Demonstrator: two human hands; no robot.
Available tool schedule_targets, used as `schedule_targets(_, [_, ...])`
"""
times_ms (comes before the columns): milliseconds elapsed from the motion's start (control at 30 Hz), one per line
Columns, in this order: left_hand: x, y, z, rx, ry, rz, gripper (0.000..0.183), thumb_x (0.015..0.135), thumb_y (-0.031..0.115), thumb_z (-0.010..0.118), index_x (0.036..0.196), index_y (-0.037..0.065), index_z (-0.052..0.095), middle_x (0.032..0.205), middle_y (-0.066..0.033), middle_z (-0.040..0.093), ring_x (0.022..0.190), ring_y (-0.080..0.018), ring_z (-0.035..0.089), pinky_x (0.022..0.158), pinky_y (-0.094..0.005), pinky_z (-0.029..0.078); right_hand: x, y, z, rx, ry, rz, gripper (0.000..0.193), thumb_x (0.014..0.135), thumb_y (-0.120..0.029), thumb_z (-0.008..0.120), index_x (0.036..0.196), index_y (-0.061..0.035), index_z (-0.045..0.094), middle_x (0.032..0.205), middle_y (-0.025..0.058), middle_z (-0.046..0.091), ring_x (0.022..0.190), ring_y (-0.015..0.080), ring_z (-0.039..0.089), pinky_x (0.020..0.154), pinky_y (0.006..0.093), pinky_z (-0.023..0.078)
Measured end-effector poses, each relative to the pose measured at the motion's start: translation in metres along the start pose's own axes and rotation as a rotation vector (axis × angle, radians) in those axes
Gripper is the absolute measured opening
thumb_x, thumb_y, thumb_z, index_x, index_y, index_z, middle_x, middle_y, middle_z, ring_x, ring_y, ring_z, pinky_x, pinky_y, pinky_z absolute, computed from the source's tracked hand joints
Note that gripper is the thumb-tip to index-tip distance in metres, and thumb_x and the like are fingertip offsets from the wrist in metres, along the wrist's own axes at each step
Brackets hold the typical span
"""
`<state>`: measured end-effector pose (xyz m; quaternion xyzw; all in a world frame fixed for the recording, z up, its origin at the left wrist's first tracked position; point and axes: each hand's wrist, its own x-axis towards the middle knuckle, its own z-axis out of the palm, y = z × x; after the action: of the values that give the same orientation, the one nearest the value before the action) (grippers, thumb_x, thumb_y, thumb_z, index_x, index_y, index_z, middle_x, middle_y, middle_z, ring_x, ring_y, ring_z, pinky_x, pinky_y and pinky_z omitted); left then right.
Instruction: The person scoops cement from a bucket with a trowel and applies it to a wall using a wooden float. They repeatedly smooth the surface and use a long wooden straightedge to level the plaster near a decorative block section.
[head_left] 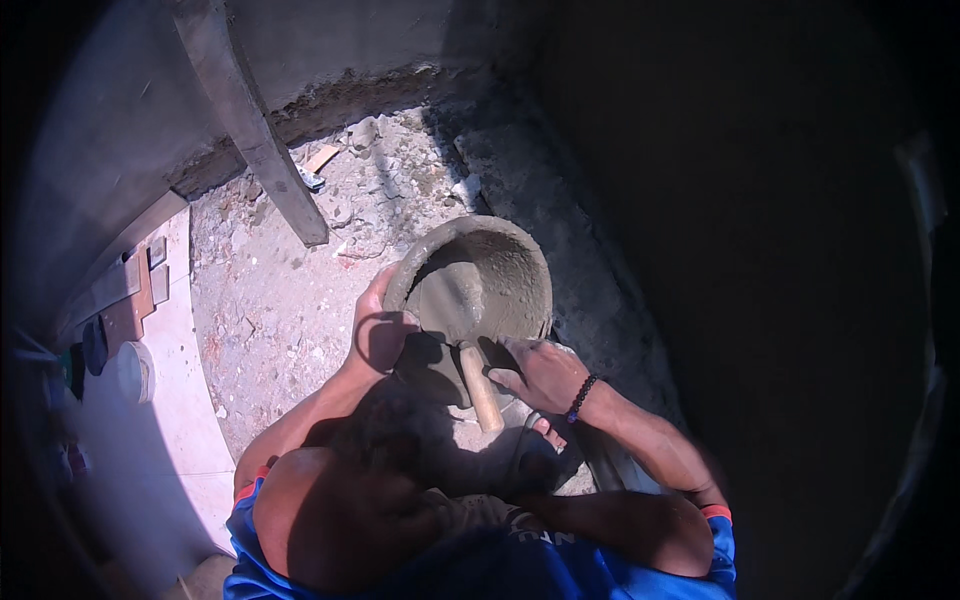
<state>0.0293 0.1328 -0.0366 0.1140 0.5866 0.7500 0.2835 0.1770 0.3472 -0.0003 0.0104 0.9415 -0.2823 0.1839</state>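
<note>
A round bowl point(540, 265), its inside smeared with wet grey mortar point(443, 303), sits mouth up before the person; a tool's pale wooden handle point(481, 390) slants out past its near rim, toward the body.

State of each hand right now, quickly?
Left hand: closed on the basin, holding its left side.
Right hand: at the basin's near right rim; whether it grips cannot be told.

We've got a rough, dusty floor point(260, 330) here, with rubble point(375, 135) strewn over the far end and a small tan offcut point(321, 158) in it. On our left, pale slabs point(187, 400) carry brownish flat pieces point(124, 318) and a whitish round container point(136, 372).
</note>
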Motion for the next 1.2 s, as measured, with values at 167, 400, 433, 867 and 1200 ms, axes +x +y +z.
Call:
schedule_targets(167, [0.021, -0.055, -0.01, 0.087, -0.069, 0.083, 0.075, 0.066, 0.012, 0.067, 0.135, -0.007, 0.041, 0.133, -0.014, 0.048, 0.12, -0.0177, 0.048, 0.1, -0.0285, 0.04, 0.024, 0.01, 0.049, 0.153, -0.123, 0.127, 0.069, 0.082, -0.03, 0.058, 0.133, 0.0104, 0.035, 0.089, 0.029, 0.064, 0.09, 0.0425, 0.063, 0.082, 0.0476, 0.049])
schedule_targets(400, [0.032, -0.054, -0.033, 0.306, -0.061, 0.007, 0.073, 0.066, 0.013, 0.061, 0.134, -0.006, 0.041, 0.133, -0.0229, 0.047, 0.127, -0.0287, 0.044, 0.108, -0.0333, 0.03, -0.021, 0.027, -0.047, 0.185, -0.243, 0.304, 0.041, 0.07, -0.022, 0.065, 0.102, 0.0033, 0.065, 0.076, 0.0231, 0.065, 0.075, 0.033, 0.067, 0.07, 0.0403, 0.051])
schedule_targets(433, [0.036, -0.053, -0.026, 0.296, -0.065, 0.012, 0.072, 0.066, 0.012, 0.06, 0.133, -0.006, 0.042, 0.132, -0.0231, 0.049, 0.127, -0.0289, 0.044, 0.108, -0.0332, 0.03, -0.025, 0.032, -0.057, 0.175, -0.248, 0.279, 0.042, 0.071, -0.021, 0.065, 0.103, 0.0045, 0.062, 0.075, 0.0237, 0.064, 0.076, 0.0337, 0.067, 0.07, 0.0415, 0.051])
schedule_targets(867, [0.061, 0.008, 0.056, 0.676, -0.305, 0.099, 0.055, 0.073, -0.002, 0.053, 0.127, -0.004, 0.047, 0.116, -0.0196, 0.058, 0.114, -0.0283, 0.054, 0.099, -0.0338, 0.04, 0.004, 0.012, -0.039, -0.872, 0.088, 0.048, 0.044, 0.082, -0.011, 0.055, 0.124, 0.0, 0.053, 0.104, 0.0233, 0.06, 0.095, 0.0333, 0.059, 0.073, 0.0384, 0.053])
schedule_targets(1200, [0.078, 0.015, 0.077, 0.644, -0.424, -0.004, 0.047, 0.075, -0.005, 0.049, 0.121, 0.002, 0.05, 0.105, -0.0178, 0.06, 0.103, -0.0268, 0.059, 0.089, -0.0352, 0.045, -0.025, 0.015, -0.065, -0.398, -0.11, 0.057, 0.022, 0.078, -0.007, 0.056, 0.097, 0.0021, 0.064, 0.083, 0.0215, 0.065, 0.075, 0.0396, 0.065, 0.068, 0.0511, 0.052])
